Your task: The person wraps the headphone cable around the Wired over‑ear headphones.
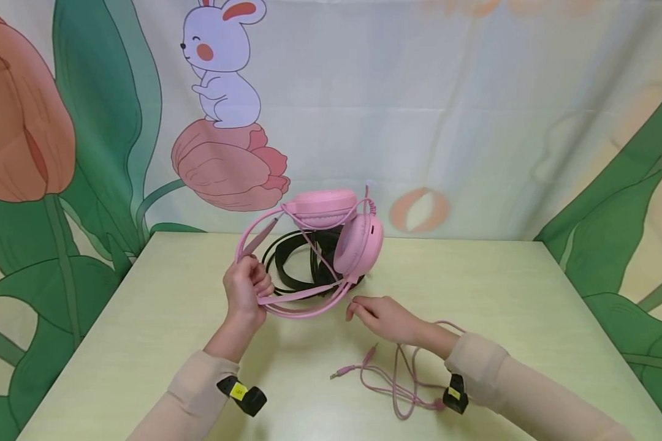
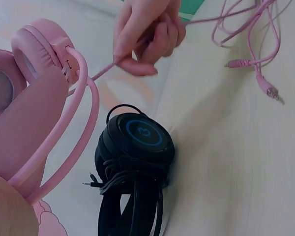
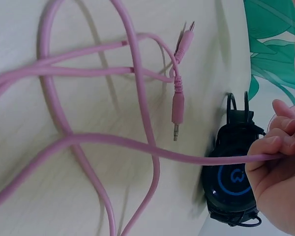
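My left hand (image 1: 252, 288) grips the thin headband of a pink headset (image 1: 342, 236) and holds it tilted above the table, ear cups toward the far side. Its pink cable (image 1: 399, 380) runs down to my right hand (image 1: 364, 311), which pinches it just above the tabletop. In the right wrist view the right hand's fingers (image 3: 278, 147) are curled round the cable (image 3: 152, 147). The loose cable lies in loops near my right wrist, with two jack plugs (image 3: 178, 105) at its end. A black headset (image 1: 295, 263) lies on the table behind the pink one; its ear cup (image 2: 137, 142) bears a blue ring.
The pale green table (image 1: 502, 294) stands against a backdrop printed with tulips, leaves and a rabbit (image 1: 220, 67). The black headset's own cord is wound round its band (image 2: 132, 182). A small black tag is strapped to each sleeve.
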Available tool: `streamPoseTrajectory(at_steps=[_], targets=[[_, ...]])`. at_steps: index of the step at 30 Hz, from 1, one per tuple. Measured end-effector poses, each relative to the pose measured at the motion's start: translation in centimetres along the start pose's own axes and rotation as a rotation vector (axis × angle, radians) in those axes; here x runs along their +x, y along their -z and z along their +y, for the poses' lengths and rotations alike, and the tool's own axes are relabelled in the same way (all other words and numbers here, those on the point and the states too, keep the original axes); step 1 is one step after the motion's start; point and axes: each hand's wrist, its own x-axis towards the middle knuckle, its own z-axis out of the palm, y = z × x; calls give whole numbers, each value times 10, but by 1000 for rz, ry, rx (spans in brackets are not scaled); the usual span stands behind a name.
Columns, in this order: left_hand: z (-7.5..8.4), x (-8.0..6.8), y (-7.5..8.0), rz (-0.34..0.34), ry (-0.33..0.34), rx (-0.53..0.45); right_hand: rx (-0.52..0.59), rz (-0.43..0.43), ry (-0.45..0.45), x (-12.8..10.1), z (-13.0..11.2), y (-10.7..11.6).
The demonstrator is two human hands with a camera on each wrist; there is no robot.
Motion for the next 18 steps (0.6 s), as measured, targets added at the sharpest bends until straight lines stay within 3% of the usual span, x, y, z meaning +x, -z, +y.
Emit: streamPoseTrajectory(at_steps=[8, 18], targets=[[2, 7, 4, 42, -25, 23, 4, 36, 34, -10, -5, 5], [5, 15, 13, 150, -62, 71, 44, 35, 106, -23, -19, 24]])
